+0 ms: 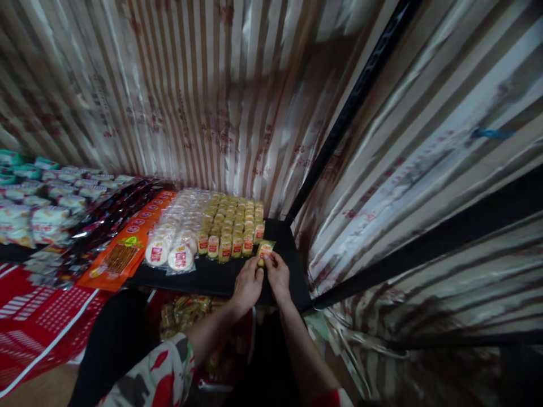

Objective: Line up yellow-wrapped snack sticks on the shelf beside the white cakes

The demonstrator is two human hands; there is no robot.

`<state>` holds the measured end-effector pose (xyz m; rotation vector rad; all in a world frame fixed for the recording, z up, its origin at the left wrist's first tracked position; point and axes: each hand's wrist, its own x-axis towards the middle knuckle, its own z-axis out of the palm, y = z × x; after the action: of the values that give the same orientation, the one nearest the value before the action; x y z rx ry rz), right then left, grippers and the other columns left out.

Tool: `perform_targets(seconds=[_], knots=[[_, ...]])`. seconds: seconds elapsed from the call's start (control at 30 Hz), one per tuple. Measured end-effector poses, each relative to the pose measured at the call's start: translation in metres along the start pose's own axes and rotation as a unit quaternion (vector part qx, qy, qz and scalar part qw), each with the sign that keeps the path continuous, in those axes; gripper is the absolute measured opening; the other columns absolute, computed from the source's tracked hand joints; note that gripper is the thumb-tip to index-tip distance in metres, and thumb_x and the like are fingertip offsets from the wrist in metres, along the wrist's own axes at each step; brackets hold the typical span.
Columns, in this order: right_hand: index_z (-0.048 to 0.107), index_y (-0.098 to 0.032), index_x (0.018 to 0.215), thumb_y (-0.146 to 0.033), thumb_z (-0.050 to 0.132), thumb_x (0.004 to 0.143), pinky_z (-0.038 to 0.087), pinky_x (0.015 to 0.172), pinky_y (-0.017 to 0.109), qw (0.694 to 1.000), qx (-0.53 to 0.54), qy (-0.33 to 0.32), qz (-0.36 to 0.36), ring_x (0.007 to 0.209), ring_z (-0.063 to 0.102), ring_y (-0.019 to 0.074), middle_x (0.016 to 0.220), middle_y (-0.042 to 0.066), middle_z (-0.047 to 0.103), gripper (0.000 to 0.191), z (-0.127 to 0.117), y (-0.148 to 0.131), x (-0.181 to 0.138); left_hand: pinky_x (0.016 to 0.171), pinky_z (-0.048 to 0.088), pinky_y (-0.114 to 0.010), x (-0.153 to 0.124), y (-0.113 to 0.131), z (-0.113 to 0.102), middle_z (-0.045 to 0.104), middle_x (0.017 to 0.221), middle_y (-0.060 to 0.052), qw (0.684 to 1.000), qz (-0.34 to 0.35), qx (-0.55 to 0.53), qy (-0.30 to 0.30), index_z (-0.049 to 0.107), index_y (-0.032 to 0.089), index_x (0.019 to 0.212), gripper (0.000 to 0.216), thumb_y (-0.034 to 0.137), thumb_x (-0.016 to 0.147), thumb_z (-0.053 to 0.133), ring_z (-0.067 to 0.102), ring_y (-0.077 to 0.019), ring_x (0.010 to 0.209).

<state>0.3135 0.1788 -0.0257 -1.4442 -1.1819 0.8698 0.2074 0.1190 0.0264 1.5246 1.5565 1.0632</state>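
Observation:
Both hands meet at a small yellow wrapped snack packet with a red and white label, held over the black shelf. My left hand is closed, its fingertips at the packet's lower left edge. From the right, my right hand pinches the same packet between thumb and fingers. Just beyond stand rows of matching yellow packets, upright and close together. White round wrapped crackers with red labels are lined up to their left.
An orange snack bag, dark glossy packets and white-and-teal packs fill the shelf's left. Under the shelf sit more yellow packets and a red perforated basket. Striped sheeting and black metal posts bound the back and right.

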Motion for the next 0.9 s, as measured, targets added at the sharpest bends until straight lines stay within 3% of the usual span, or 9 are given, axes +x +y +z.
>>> perform_targets(seconds=[0.23,0.6,0.8,0.9], knots=[[0.063,-0.019,0.101,-0.044,0.051,0.074,0.049,0.075,0.031,0.994,-0.102,0.015,-0.035,0.079,0.064,0.0188,0.088,0.006,0.070,0.039,0.014,0.004,0.030,0.112,0.020,-0.031,0.026,-0.007,0.015,0.038,0.142,-0.009,0.998,-0.036,-0.022,-0.044,0.041,0.013,0.131,0.048,0.025,0.086,0.035,0.032,-0.0157,0.132],[0.056,-0.016,0.113,-0.037,0.052,0.074,0.051,0.074,0.030,0.997,-0.065,-0.006,-0.050,0.085,0.063,0.0182,0.107,0.010,0.063,0.044,0.021,0.012,0.035,0.113,0.022,-0.036,0.040,-0.030,0.025,0.044,0.138,-0.005,0.995,-0.030,-0.090,-0.008,0.048,0.019,0.126,0.042,0.023,0.085,0.039,0.036,-0.0161,0.130],[0.059,-0.017,0.105,-0.035,0.048,0.076,0.050,0.076,0.031,0.991,-0.116,-0.005,-0.073,0.083,0.062,0.0179,0.104,0.010,0.062,0.036,0.022,0.009,0.032,0.113,0.021,-0.036,0.042,-0.032,0.027,0.041,0.140,-0.009,0.997,-0.027,-0.075,-0.016,0.046,0.013,0.129,0.045,0.022,0.086,0.036,0.034,-0.0166,0.131],[0.057,-0.016,0.110,-0.036,0.047,0.077,0.050,0.075,0.032,0.988,-0.130,0.008,-0.083,0.086,0.061,0.0188,0.105,0.011,0.061,0.040,0.023,0.008,0.031,0.113,0.021,-0.036,0.042,-0.032,0.027,0.039,0.141,-0.011,0.998,-0.018,-0.065,-0.015,0.044,0.010,0.129,0.046,0.021,0.086,0.035,0.034,-0.0173,0.131]])
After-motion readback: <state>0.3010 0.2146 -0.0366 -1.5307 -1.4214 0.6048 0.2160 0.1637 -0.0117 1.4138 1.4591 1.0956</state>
